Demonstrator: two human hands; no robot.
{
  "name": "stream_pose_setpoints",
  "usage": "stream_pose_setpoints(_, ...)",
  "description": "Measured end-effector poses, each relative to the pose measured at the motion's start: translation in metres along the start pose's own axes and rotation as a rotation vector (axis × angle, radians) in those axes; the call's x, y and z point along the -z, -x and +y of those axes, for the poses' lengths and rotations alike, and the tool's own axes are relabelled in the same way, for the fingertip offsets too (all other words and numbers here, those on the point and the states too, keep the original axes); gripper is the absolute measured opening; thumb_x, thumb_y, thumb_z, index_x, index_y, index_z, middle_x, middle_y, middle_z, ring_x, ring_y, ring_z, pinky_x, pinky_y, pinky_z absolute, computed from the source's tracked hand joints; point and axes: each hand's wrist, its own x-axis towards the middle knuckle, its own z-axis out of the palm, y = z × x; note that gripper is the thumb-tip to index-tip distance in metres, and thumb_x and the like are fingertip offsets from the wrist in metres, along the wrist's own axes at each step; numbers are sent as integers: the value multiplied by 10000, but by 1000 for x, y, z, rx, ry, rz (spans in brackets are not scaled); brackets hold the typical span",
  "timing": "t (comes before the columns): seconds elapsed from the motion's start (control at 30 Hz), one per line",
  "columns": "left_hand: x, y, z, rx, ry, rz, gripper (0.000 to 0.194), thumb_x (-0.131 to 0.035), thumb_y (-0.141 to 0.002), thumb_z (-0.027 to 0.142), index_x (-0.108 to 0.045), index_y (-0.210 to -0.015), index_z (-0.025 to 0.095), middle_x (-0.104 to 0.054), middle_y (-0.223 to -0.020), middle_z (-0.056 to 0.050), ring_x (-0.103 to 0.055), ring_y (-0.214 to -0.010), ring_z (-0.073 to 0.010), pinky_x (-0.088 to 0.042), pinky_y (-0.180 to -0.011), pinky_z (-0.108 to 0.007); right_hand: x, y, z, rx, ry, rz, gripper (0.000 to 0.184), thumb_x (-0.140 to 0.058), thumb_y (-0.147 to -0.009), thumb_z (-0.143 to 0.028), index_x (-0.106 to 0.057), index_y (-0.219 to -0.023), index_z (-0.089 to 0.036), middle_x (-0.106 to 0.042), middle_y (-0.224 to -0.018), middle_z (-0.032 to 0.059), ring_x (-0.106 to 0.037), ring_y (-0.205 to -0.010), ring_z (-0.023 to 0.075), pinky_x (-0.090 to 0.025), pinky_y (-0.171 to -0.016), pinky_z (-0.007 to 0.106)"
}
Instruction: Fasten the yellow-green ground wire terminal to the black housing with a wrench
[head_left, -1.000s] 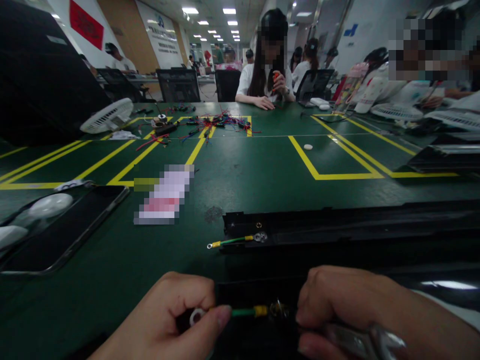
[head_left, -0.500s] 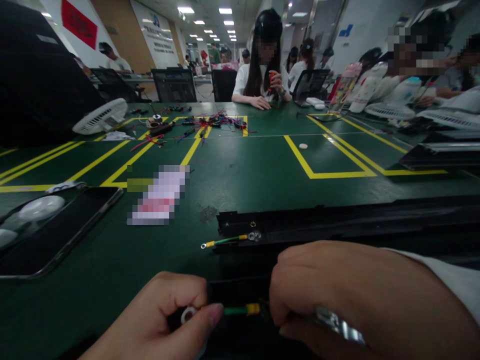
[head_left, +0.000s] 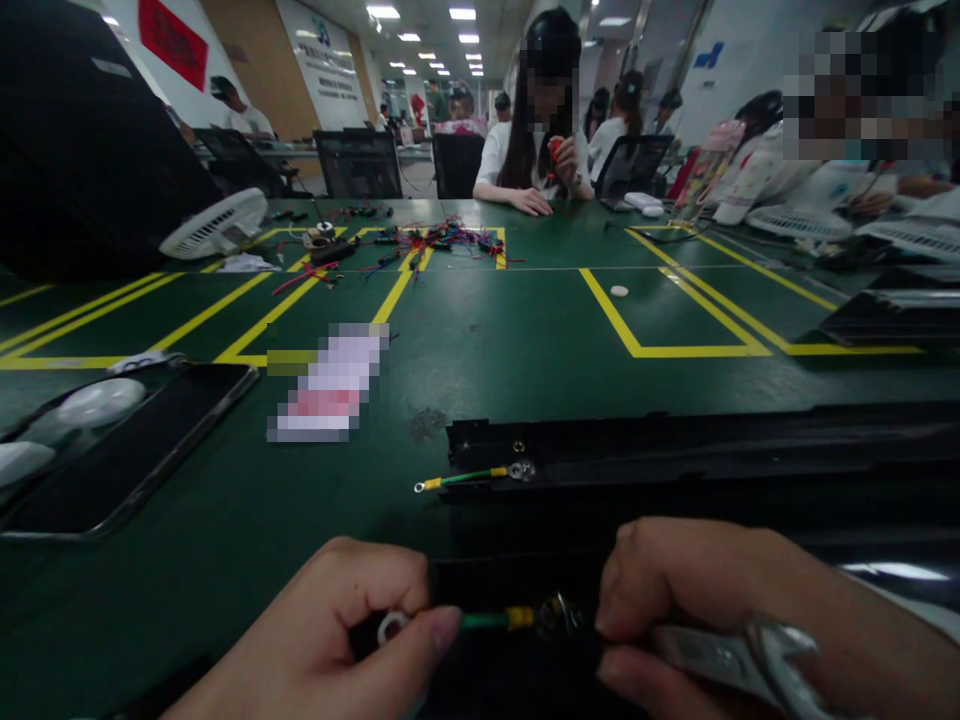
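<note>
Drawing right, the right hand (head_left: 705,585) grasps a wrench (head_left: 716,656); the lug (head_left: 550,612) shows again, checkable. The left hand (head_left: 319,630) pinches wire (head_left: 484,622).

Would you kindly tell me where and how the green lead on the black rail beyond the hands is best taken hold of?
I would pinch its left yellow sleeve from the left: that end of the green lead sticks out past the rail over the table, while the right end, with its larger lug, looks fastened inside the rail.
</note>
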Motion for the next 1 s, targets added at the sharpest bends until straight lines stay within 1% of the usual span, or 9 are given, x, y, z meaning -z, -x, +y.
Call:
stream_pose_setpoints(0.03, 0, 0, 0, 11, -4, 23, 345, -532, -821, 355, -498, -512, 206, -457, -531, 49, -469, -541, -133, -353, -548, -235, -2, -1, 0, 27, 17, 25, 203, -655, -656, -102, -586, -721, -282, -644, -606, -79, -529, -419, 112, -327, -358, 185)
stream_pose_setpoints(0.13, 1, -1, 2, 0, 3, 15, 356, -519, -824, 363, -495, -505, 207, -441, -520, 52, -459, -533, -132, -348, -543, -234, -4, -4, -2, 103, 43, 66, 247, -646, -611, -47, -566, -699, -264, -631, -591, -87, -515, -421, 101, -326, -367, 175)
stream_pose_setpoints(0.27, 2, -3, 3, -2, 12, 15, 356, -511, -829, 366, -493, -510, 207, -445, -523, 52, -457, -530, -132, -353, -546, -234, -3, -6, -5, 118, 70, 66, 235, -630, -610, -56, -596, -711, -265, -644, -599, -68, -534, -428, 114, -330, -362, 178)
stream_pose_setpoints(0.43, 3, 0, 3, -6, 13, -16, 354, -505, -839, 371, -504, -525, 208, -459, -538, 49, -468, -545, -134, -353, -548, -233, 9, -16, -7, 191, 81, -72, 153, -625, -666, -100, -615, -684, -252, -660, -592, -44, -549, -419, 119, -314, -331, 176)
stream_pose_setpoints(0.63, 2, -1, 1, -6, 8, -17, 351, -516, -851, 371, -519, -540, 209, -459, -552, 52, -466, -560, -135, -358, -575, -235, 20, -26, -6, 338, 136, -219, 184, -585, -681, -73, -635, -735, -242, -665, -610, -35, -567, -457, 120, -299, -331, 180)
stream_pose_setpoints(0.7, 3, -3, 1, -11, 13, -27, 341, -518, -853, 368, -532, -551, 211, -469, -562, 50, -472, -568, -136, -359, -573, -233, 21, -27, -7, 337, 142, -245, 179, -586, -696, -80, -638, -739, -246, -671, -619, -37, -565, -446, 117, -285, -324, 184)
stream_pose_setpoints(0.73, 3, -4, 1, -10, 14, -31, 339, -519, -855, 365, -536, -553, 212, -472, -563, 49, -472, -569, -138, -360, -571, -233, 22, -26, -8, 317, 126, -225, 181, -595, -695, -78, -637, -734, -250, -675, -623, -43, -569, -450, 116, -296, -331, 182)
stream_pose_setpoints(0.9, 2, -1, -1, -6, 7, -11, 343, -525, -846, 373, -531, -544, 211, -483, -559, 44, -474, -564, -141, -368, -563, -237, 20, -12, -8, 73, -133, -1, 172, -663, -741, -121, -584, -751, -273, -652, -623, -94, -591, -498, 98, -408, -433, 164)
stream_pose_setpoints(1.0, 1, 2, -2, -9, 6, 13, 337, -530, -831, 378, -530, -538, 212, -480, -552, 44, -471, -553, -140, -364, -552, -238, 13, -2, 0, 20, -122, -35, 100, -657, -795, -220, -578, -759, -270, -633, -638, -66, -569, -490, 111, -399, -417, 185)
